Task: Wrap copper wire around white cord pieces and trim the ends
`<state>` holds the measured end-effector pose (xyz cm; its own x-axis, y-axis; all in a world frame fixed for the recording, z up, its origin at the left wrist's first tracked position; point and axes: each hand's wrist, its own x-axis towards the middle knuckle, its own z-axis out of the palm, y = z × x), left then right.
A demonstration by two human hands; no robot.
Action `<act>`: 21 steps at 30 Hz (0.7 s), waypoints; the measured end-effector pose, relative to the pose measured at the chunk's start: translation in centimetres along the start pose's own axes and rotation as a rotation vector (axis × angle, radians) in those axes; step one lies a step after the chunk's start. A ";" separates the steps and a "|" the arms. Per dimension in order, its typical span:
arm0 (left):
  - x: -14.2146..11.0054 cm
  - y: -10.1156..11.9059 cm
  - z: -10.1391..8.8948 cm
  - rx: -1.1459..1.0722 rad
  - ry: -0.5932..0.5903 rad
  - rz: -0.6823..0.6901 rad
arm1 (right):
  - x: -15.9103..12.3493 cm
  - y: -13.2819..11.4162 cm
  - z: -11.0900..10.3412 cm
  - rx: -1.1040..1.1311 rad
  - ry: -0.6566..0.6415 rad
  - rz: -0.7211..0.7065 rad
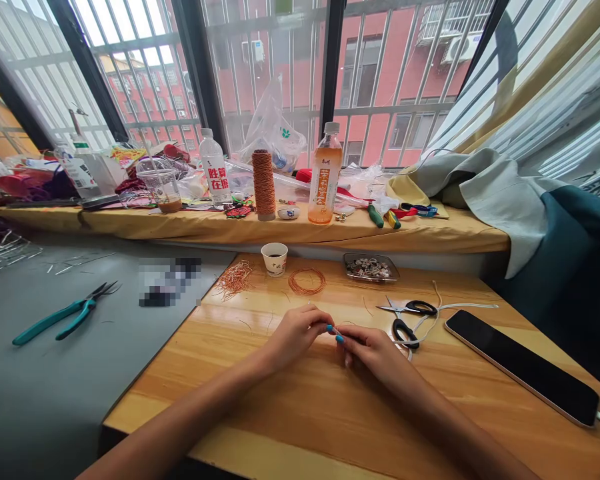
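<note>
Both hands meet over the wooden table (260, 407), their blue-nailed fingertips almost touching. My left hand (300, 337) is closed in a pinch on what looks like the end of a thin white cord (470, 306). My right hand (373, 353) pinches the same cord close by, its fingers curled. From under the right hand the cord trails off to the right, past black-handled scissors (405, 319) lying with their blades apart. Fine detail between the fingertips is too small to make out.
Beyond the hands are a coil of copper wire (307, 281), cut wire pieces (234, 280), a paper cup (275, 259) of dark liquid and a plastic tray (371, 268) of small parts. A phone (523, 367) lies right, teal pliers (67, 315) left. Bottles (325, 177) line the cluttered sill.
</note>
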<state>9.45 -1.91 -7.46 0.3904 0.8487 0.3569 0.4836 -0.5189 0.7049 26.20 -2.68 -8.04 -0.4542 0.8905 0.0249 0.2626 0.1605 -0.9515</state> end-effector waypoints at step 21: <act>0.1 -1.0 1.4 -0.528 -0.055 -0.295 | -0.1 0.0 0.1 -0.216 0.214 -0.076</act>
<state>10.09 -1.46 -9.01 0.3454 0.9352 0.0780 0.1294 -0.1297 0.9831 26.15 -2.84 -8.12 -0.2960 0.9381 0.1797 0.4194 0.2967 -0.8580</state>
